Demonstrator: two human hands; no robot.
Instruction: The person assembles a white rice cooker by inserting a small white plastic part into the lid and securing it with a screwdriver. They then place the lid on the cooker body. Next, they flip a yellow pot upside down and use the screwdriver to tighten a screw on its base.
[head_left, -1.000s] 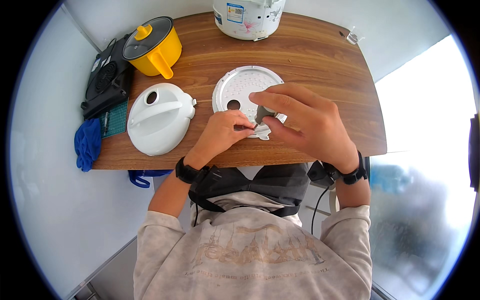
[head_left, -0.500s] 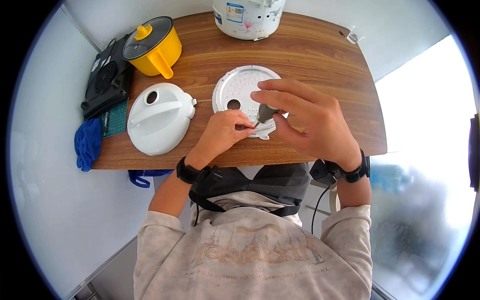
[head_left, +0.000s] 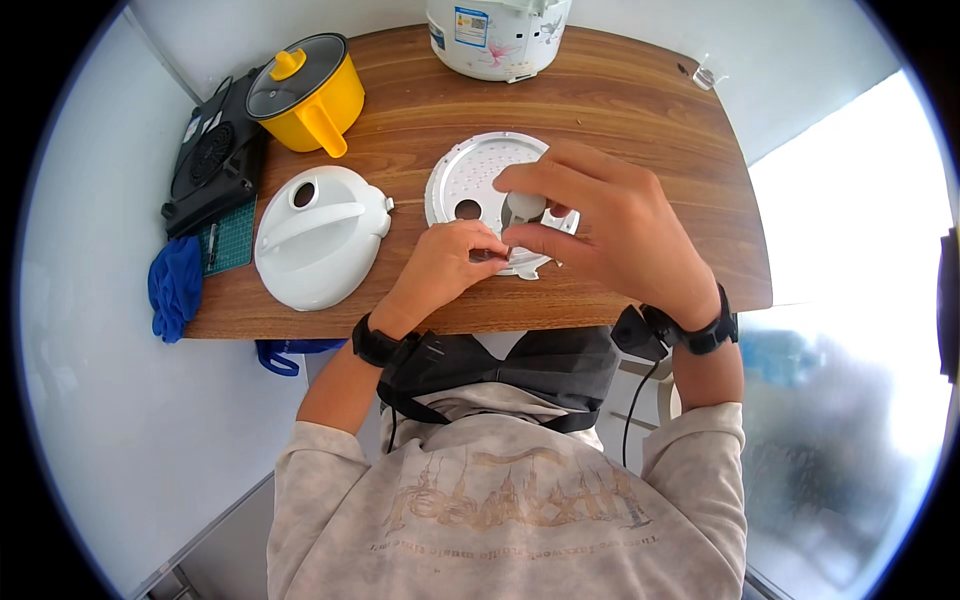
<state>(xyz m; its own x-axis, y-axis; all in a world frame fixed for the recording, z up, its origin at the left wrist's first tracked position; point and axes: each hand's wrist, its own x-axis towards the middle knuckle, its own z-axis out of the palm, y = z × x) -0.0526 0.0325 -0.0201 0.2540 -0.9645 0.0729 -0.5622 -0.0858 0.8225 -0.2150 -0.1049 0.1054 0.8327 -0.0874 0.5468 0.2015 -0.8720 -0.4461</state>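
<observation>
A round, silvery perforated plate (head_left: 475,170) with a dark hole lies flat on the wooden table in front of me. Over its near right part, my right hand (head_left: 610,215) grips the grey handle of a screwdriver (head_left: 524,208) between thumb and fingers, its tip pointing down toward the plate's near edge. At that edge my left hand (head_left: 455,258) has thumb and fingertips pinched together beside the screwdriver tip; what they hold, if anything, is too small to make out. Left of the plate rests a white oval lid (head_left: 322,245) with a ridge across it and a round hole.
A yellow pot (head_left: 335,100) with a glass lid stands at the back left, by a black appliance (head_left: 215,150), a green cutting mat (head_left: 233,238) and a blue cloth (head_left: 177,285). At the far edge stands a white rice cooker (head_left: 495,45). A small clear object (head_left: 706,76) sits back right.
My right hand has closed its fingers further round the screwdriver handle, which now stands more upright and slightly left. My left hand has stayed in place.
</observation>
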